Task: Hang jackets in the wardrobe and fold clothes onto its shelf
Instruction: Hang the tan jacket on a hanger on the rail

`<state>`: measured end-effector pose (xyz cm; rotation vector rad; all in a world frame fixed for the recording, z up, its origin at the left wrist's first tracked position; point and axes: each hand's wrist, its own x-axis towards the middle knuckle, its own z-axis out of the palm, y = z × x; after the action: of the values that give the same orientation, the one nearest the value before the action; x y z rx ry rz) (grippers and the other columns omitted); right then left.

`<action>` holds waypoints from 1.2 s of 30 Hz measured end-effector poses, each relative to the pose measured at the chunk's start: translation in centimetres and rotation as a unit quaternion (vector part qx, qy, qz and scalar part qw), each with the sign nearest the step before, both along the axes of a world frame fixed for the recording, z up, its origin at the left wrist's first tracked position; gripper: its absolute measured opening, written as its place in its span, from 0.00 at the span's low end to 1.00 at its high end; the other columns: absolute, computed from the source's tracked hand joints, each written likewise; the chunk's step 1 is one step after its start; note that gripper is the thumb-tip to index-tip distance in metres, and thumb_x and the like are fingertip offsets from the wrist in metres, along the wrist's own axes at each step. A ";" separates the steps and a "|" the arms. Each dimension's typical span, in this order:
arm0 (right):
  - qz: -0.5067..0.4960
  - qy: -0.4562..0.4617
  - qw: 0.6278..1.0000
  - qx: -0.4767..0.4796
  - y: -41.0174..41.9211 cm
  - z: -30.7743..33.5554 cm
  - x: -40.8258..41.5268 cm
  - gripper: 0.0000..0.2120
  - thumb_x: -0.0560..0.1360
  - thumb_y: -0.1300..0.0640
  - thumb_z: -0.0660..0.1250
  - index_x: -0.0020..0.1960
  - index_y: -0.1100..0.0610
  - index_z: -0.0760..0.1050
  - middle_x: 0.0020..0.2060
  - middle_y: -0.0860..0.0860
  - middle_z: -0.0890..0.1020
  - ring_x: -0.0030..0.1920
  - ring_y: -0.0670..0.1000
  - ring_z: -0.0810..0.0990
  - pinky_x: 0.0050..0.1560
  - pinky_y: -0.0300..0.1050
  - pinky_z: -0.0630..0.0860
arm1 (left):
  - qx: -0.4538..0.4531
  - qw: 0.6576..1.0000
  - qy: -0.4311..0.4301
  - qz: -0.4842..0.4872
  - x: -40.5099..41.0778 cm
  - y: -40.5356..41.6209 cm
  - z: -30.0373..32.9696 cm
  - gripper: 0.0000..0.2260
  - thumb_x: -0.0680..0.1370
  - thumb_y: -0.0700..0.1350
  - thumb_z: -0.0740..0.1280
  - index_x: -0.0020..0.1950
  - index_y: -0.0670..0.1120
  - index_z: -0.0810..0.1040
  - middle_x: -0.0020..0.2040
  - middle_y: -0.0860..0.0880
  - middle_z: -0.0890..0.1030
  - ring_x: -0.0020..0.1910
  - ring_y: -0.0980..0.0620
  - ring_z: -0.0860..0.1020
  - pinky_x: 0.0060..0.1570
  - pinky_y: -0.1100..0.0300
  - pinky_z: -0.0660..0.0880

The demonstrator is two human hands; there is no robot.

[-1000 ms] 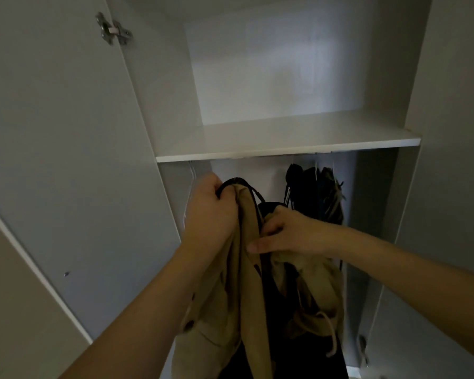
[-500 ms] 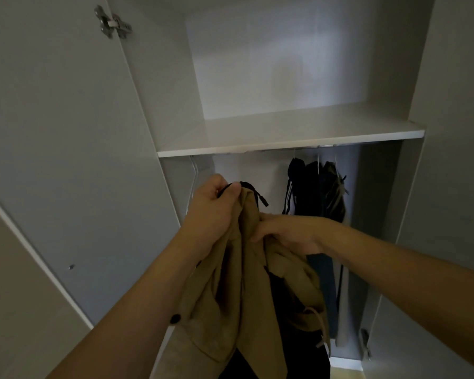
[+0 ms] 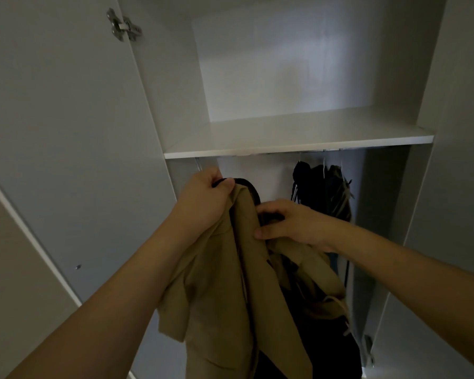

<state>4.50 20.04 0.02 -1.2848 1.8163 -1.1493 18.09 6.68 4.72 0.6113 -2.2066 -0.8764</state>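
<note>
Both hands are raised in front of the open wardrobe, just under its shelf (image 3: 298,144). Furthest left stands the open door (image 3: 66,132), swung wide with its hinge (image 3: 124,26) showing near the top, which leaves the hanging space free to reach into. Next, the left hand (image 3: 203,199) is curled tight around the top of a dark hanger (image 3: 251,188) together with the collar of the tan jacket (image 3: 230,283); it seems to carry the weight and hold the hanger up near the level of the rail, of which only a short stretch shows under the shelf edge. The jacket hangs down from that grip between the two forearms, bunched and uneven, with a dark garment or lining beneath it. To its right, the right hand (image 3: 293,222) pinches the jacket's fabric at the shoulder, thumb on the front and fingers curled behind, probably to seat the cloth on the hanger arm so it does not slide off. Further right, several dark clothes (image 3: 323,192) already hang from the rail (image 3: 320,150), well apart from the jacket, leaving a gap on the left where it could go. The shelf above carries nothing visible.
</note>
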 end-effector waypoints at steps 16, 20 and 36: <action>-0.113 0.406 0.905 0.061 0.8 -0.8 -1.4 0.10 0.79 0.51 0.61 0.44 0.56 0.74 0.45 0.51 0.70 0.42 0.50 0.74 0.44 0.47 0.73 | -0.101 0.992 -0.064 -0.033 1.4 0.3 -1.4 0.14 0.81 0.51 0.63 0.36 0.51 0.66 0.32 0.54 0.70 0.31 0.60 0.70 0.32 0.62 0.62; -0.081 0.459 0.883 0.044 1.1 -1.6 -2.0 0.15 0.80 0.48 0.61 0.53 0.57 0.82 0.48 0.55 0.78 0.51 0.54 0.77 0.56 0.52 0.71 | -0.113 0.975 -0.165 -0.098 2.9 -0.8 -2.0 0.10 0.81 0.53 0.60 0.41 0.56 0.70 0.35 0.56 0.75 0.36 0.63 0.74 0.35 0.63 0.64; -0.081 0.545 0.831 0.077 1.8 -2.7 -0.8 0.09 0.77 0.56 0.65 0.39 0.58 0.75 0.45 0.52 0.73 0.40 0.52 0.76 0.38 0.45 0.73 | -0.008 0.998 -0.029 0.056 -0.2 0.0 -3.5 0.10 0.81 0.45 0.62 0.40 0.47 0.71 0.37 0.51 0.74 0.36 0.57 0.71 0.33 0.60 0.63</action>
<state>3.74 21.81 -2.71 -1.9078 2.7654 -0.2341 17.92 6.69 1.22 0.7527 -2.2058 -0.7916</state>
